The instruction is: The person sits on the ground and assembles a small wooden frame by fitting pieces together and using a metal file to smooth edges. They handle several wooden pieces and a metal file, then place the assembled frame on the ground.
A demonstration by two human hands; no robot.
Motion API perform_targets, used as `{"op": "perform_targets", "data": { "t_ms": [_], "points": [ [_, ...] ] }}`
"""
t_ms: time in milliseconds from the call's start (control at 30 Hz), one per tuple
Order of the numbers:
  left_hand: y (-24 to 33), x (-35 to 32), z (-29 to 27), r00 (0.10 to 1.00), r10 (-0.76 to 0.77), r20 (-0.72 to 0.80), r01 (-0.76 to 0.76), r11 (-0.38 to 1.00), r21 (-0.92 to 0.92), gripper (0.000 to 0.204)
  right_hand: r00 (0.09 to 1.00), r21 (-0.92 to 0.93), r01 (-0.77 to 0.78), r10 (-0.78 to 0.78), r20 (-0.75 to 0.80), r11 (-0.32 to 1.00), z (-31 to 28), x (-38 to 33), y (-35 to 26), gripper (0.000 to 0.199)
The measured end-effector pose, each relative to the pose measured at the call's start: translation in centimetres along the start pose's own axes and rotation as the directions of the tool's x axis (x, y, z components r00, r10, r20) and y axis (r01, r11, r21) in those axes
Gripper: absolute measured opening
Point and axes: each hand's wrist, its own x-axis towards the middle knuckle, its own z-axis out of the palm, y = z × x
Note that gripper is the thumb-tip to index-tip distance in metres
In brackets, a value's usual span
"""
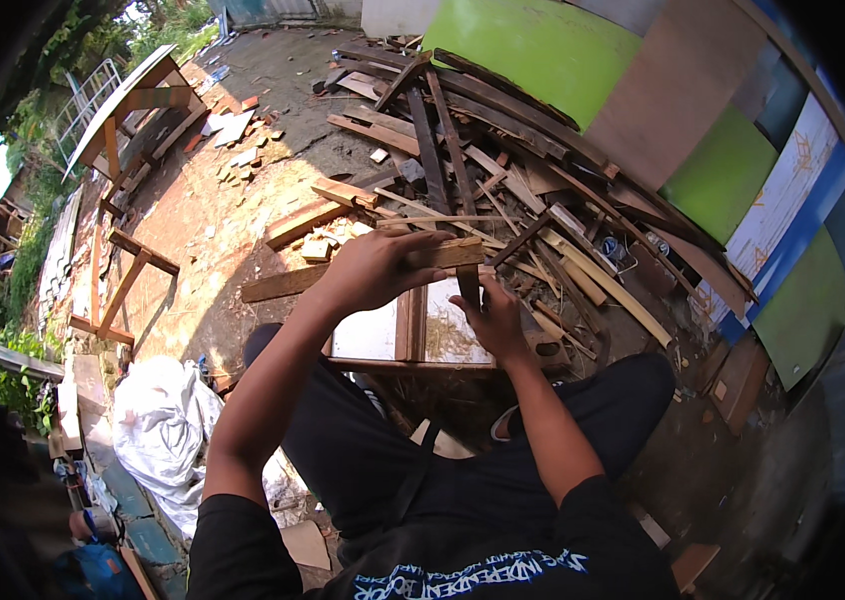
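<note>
A long wooden bar is raised slantwise over a low white-topped bench in front of my knees. My left hand wraps over the bar with its fingers closed on it. Under the bar's right end a short dark wooden piece meets it at roughly a right angle. My right hand pinches that short piece between thumb and fingers. Whether the two pieces are fastened together, I cannot tell. Brown wooden strips lie across the bench, and sawdust covers part of its top.
A heap of scrap lumber spreads ahead and to the right, beside leaning green panels. Small wood blocks lie beyond the bench. At left are a wooden frame, a slanted-top wooden structure and a white sack.
</note>
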Motion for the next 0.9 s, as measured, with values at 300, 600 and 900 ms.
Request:
{"op": "perform_targets", "data": {
  "t_ms": [300, 600, 900],
  "points": [
    [-0.3, 0.8, 0.5, 0.998, -0.060, -0.007, 0.059, 0.993, -0.099, 0.048, 1.000, 0.050, -0.017, 0.018, -0.020, 0.999, 0.0, 0.7, -0.2, 0.034],
    [-1.8, 1.2, 1.4, 0.969, 0.129, -0.211, -0.102, 0.986, 0.132, 0.041, 0.997, 0.134, 0.034, -0.025, -0.068, 0.990, 0.3, 1.1, 0.0, 0.035],
    [-1.9, 1.9, 1.1, 0.979, 0.123, -0.161, -0.115, 0.992, 0.056, 0.039, 0.998, 0.077, -0.059, 0.057, 0.024, 0.995, -0.2, 1.4, -0.1, 0.036]
  ]
}}
